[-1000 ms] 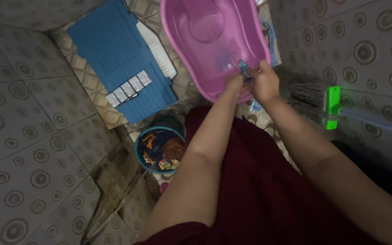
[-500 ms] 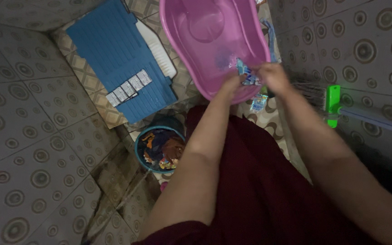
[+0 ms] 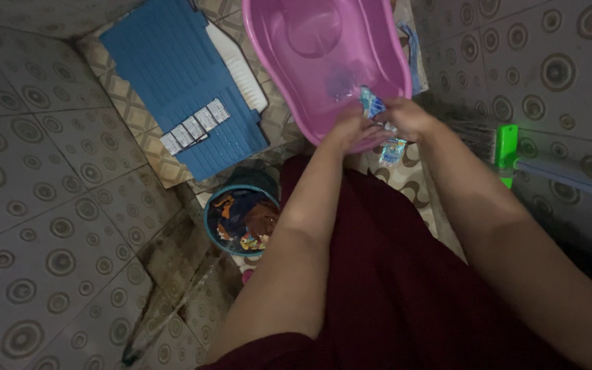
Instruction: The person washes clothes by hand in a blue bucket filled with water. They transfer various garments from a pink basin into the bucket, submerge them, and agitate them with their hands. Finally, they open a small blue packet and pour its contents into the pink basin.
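Pinching a small blue-and-white plastic sachet (image 3: 373,105) between them, the left hand (image 3: 349,130) and right hand (image 3: 405,116) are tearing it open over the near rim of the pink oval plastic basin (image 3: 296,82), so emptying it likely comes next.

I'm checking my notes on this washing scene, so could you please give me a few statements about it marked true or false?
1. Both hands, left hand and right hand, meet at the near rim of the pink basin. True.
2. The hands hold a small blue-and-white sachet. True.
3. The basin is green. False: it is pink.
4. The teal bucket stands empty. False: it holds colourful cloth.
5. A blue slatted board lies left of the basin. True.
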